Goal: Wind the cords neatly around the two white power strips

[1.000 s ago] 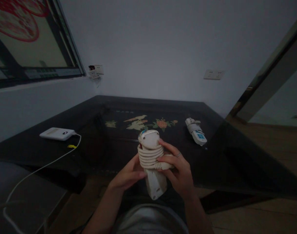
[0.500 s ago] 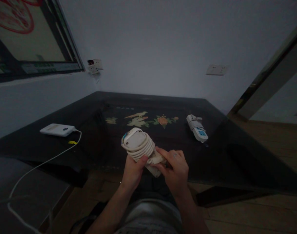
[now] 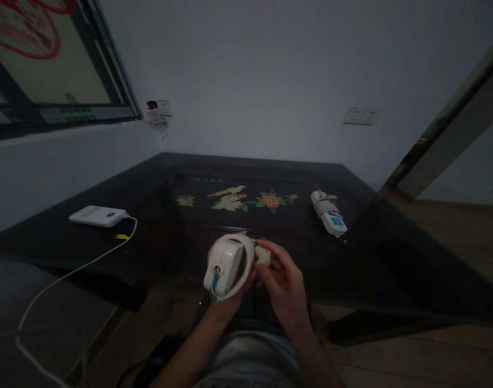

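A white power strip (image 3: 227, 260), its thick cord (image 3: 246, 264) wound around it, is held above the table's near edge. Its end faces me, and coloured wires show at a hole there. My left hand (image 3: 230, 304) is wrapped round the strip from below and behind, its fingers mostly hidden. With thumb and fingers, my right hand (image 3: 284, 277) pinches the cord's white plug (image 3: 263, 255) at the strip's right side.
On the dark table (image 3: 157, 226), a white power bank (image 3: 97, 215) with a cable (image 3: 80, 265) lies left, by a yellow scrap (image 3: 122, 236). A second power strip (image 3: 329, 213), cord wrapped, lies right. Wall sockets (image 3: 361, 115) are behind.
The power strip has been turned so its end with the coloured wires faces me. My left hand has shifted beneath it, while my right hand has moved to grip the plug.
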The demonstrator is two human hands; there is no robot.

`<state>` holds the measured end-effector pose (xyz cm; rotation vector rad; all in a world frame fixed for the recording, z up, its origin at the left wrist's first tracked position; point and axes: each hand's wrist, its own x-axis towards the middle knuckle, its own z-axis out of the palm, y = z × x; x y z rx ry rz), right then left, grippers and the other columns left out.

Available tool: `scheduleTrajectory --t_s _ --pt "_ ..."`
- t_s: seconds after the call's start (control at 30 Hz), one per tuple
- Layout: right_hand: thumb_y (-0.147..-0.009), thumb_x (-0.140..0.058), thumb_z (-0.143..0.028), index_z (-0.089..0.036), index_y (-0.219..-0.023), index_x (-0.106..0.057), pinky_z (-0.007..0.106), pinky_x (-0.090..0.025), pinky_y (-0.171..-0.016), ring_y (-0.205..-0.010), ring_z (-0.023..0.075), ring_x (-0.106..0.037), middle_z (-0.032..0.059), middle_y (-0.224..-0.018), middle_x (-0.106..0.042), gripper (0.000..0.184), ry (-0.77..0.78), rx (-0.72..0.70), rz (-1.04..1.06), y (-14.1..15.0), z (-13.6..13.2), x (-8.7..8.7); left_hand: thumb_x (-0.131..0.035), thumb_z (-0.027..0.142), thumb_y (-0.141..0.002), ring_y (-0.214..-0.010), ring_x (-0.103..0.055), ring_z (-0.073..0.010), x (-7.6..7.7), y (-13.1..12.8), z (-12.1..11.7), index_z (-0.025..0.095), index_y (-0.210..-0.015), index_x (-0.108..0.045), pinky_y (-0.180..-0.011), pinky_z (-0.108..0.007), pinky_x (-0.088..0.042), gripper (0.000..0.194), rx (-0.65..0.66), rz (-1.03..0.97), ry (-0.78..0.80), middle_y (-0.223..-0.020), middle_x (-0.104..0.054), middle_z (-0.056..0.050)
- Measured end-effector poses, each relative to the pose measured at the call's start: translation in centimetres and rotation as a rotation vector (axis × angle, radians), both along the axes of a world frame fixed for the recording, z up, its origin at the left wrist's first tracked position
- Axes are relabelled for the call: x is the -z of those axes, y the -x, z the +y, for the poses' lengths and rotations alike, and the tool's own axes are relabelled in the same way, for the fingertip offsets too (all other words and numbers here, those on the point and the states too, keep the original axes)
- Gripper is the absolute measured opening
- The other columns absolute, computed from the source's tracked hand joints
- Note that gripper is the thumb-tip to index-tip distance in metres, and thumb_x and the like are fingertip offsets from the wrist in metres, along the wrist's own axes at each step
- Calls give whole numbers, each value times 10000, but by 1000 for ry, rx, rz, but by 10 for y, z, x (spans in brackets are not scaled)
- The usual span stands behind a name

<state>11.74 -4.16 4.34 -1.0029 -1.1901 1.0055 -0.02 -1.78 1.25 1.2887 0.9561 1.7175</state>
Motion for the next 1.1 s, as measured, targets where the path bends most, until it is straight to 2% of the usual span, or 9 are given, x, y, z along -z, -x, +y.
scheduleTrajectory --t_s 0.07,0.13,0.23,0.33,0.47,0.57,0.7,0.93,1.1 --pt "-804 -638 -310 -230 -1082 -636 250 -547 -707 -908 175 -633 77 -1106 -618 290 -22 36 66 6 1 3 -795 328 -599 -1151 -554 -307 -1 -1 -1 216 -1199 -543 -1044 -466 -396 661 20 20 -31 -1273 -565 -115" --pt "-800 -644 -282 -241 -1117 -591 272 -545 -781 -930 173 -648 59 -1069 -638 324 -39 68 166 10 3 5 -782 332 -629 -1194 -520 -303 0 -2 0 226 -1203 -551 -1094 -463 -333 628 28 57 -51 -1287 -556 -105" --pt "-745 -701 -248 -254 -1136 -524 271 -563 -723 -822 161 -681 23 -973 -659 429 -32 122 329 12 4 7 -740 366 -694 -1250 -474 -295 4 -4 3 245 -1230 -554 -1122 -464 -289 580 63 -30 -64 -1303 -556 -87" --pt "-711 -735 -250 -224 -1040 -564 265 -570 -682 -781 162 -688 33 -957 -682 372 7 128 398 10 7 10 -709 371 -739 -1282 -448 -283 7 -8 5 305 -1288 -501 -1088 -476 -343 591 143 -281 -78 -1338 -537 -62" --pt "-709 -741 -262 -205 -1041 -625 289 -576 -713 -848 183 -687 62 -1013 -706 356 44 84 401 6 9 13 -729 343 -729 -1307 -419 -282 5 -9 7 335 -1277 -512 -1071 -476 -361 590 251 -428 -67 -1365 -517 -53" --pt "-697 -748 -265 -199 -1059 -658 311 -577 -737 -867 197 -687 69 -1021 -714 379 53 78 372 3 9 13 -749 364 -702 -1313 -406 -308 3 -6 7 314 -1258 -540 -1039 -487 -395 596 325 -440 -21 -1378 -507 -78" --pt "-724 -722 -271 -191 -1072 -686 307 -575 -736 -821 184 -687 64 -963 -728 359 55 80 260 0 8 11 -759 390 -681 -1307 -415 -309 2 -2 9 275 -1230 -571 -1070 -492 -350 591 397 -424 29 -1357 -527 -97" --pt "-752 -706 -315 -214 -1109 -686 343 -576 -771 -920 221 -680 78 -1106 -699 371 51 43 180 -7 7 9 -808 444 -580 -1288 -431 -338 -2 1 9 269 -1243 -528 -1027 -516 -392 741 404 -374 66 -1336 -537 -120" --pt "-761 -703 -316 -238 -1101 -693 380 -561 -835 -994 245 -665 75 -1139 -686 349 40 -1 160 -12 6 8 -794 427 -604 -1257 -467 -340 -3 3 9 260 -1240 -523 -1030 -514 -389 711 425 -353 25 -1303 -553 -131"
